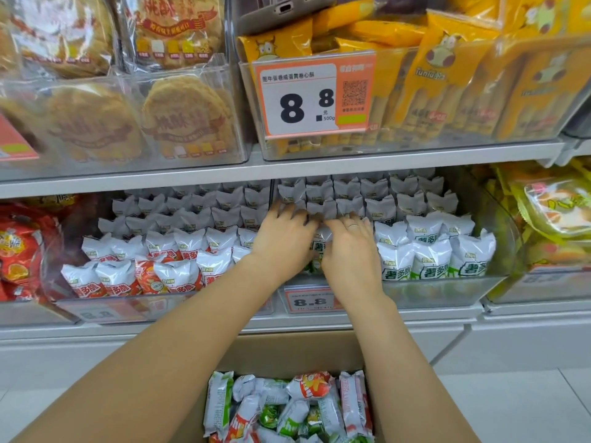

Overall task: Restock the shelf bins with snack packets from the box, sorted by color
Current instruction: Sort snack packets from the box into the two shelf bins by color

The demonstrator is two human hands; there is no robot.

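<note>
Two clear shelf bins sit side by side on the middle shelf. The left bin [128, 306] holds rows of white-and-red snack packets [179, 273]. White-and-green packets [431, 260] fill the right bin [447, 290]. Both my hands reach into the left end of the right bin. My left hand [284, 241] lies with its fingers spread on the packet tops. My right hand [350, 251] curls over a green packet [319, 243] that shows between the two hands. Below, the cardboard box [287, 350] holds several mixed red and green packets [287, 407].
Above, one clear bin holds round biscuits [179, 116] and another holds yellow roll packets [447, 91] behind an 8.8 price tag [313, 94]. Red snack bags [19, 251] lie at the far left and yellow bags [556, 212] at the far right. The shelf edge [319, 321] overhangs the box.
</note>
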